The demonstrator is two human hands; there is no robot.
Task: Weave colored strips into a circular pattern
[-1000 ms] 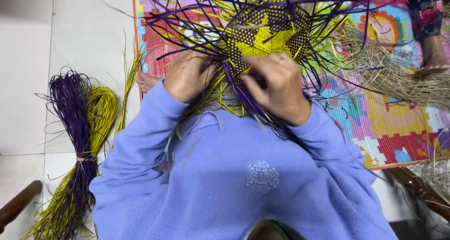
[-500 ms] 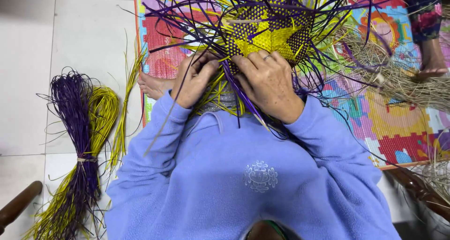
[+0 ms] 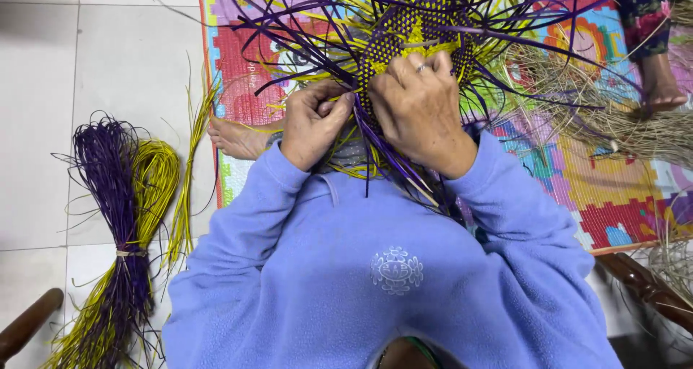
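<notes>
A half-woven purple and yellow mat with long loose strands sticking out all round rests over my lap. My right hand, with a ring on one finger, grips the near edge of the woven patch and its strands. My left hand is closed on purple and yellow strands just left of it, the two hands almost touching. My light blue sleeves fill the lower part of the view. My bare foot shows at the left, on the edge of the colourful floor mat.
A tied bundle of purple and yellow strands lies on the white tiled floor at the left. Pale dry straw is piled at the right, beside another person's leg and foot. Dark wooden furniture legs show at both lower corners.
Both hands have moved up and closer together along the weaving's near edge. My left hand has closed tighter on the strands. The view has shifted slightly downward.
</notes>
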